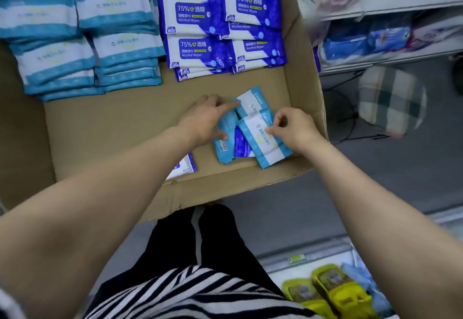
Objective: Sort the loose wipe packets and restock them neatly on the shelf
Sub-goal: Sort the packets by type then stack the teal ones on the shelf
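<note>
1. Flat brown cardboard sheet (105, 128) serves as the work surface.
2. Far left: light-blue wipe packets (82, 40) in overlapping stacked rows.
3. Far right: dark-blue alcohol wipe packets (220, 30) likewise stacked.
4. Near right: loose mixed packets (250, 130) in a small heap.
5. Near edge: one single packet (184, 167), partly hidden.

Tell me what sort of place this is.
Probably a shop aisle or stockroom: white shelves hold packaged goods, a cardboard box carries sorted wipe packets, and more packs fill a lower shelf.
</note>
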